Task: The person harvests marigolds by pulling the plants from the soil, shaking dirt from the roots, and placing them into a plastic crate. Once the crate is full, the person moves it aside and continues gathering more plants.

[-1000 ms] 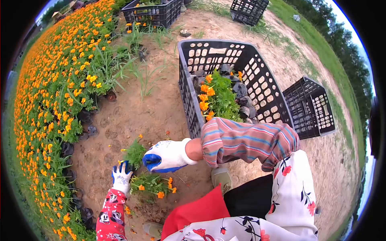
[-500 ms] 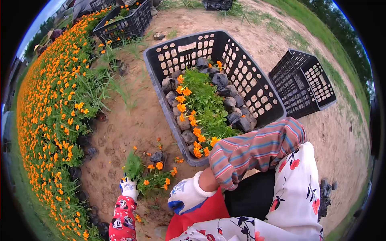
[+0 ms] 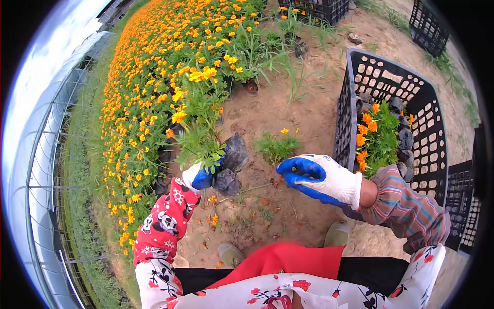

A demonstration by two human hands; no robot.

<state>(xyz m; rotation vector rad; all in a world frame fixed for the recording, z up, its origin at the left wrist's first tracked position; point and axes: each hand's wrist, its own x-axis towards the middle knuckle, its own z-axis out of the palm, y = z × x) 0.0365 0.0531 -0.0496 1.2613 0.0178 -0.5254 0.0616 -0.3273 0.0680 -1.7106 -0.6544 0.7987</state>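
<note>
My left hand [image 3: 202, 176], in a white and blue glove, is closed around marigold plants [image 3: 198, 121] with yellow-orange flowers. Black plastic root bags [image 3: 234, 153] hang at their base, over bare soil. My right hand [image 3: 324, 177], gloved the same way, hovers left of the black crate [image 3: 354, 51]. Its thumb and fingers are curved with a gap between them, and I see no plant in it. Just beyond that hand, a small green marigold plant [image 3: 278, 147] is on the soil. Marigolds with dark root bags [image 3: 405, 138] lie inside the crate.
A dense bed of orange marigolds [image 3: 149, 108] runs along the left. More black crates stand at the top [image 3: 324, 11], the upper right [image 3: 428, 28] and the right edge [image 3: 460, 206]. My shoes [image 3: 231, 255] are on the soil, among fallen flowers.
The view has swung left, so the crate now appears farther right. My left hand has risen from the ground with marigold plants in it. My right hand has moved out from my lap.
</note>
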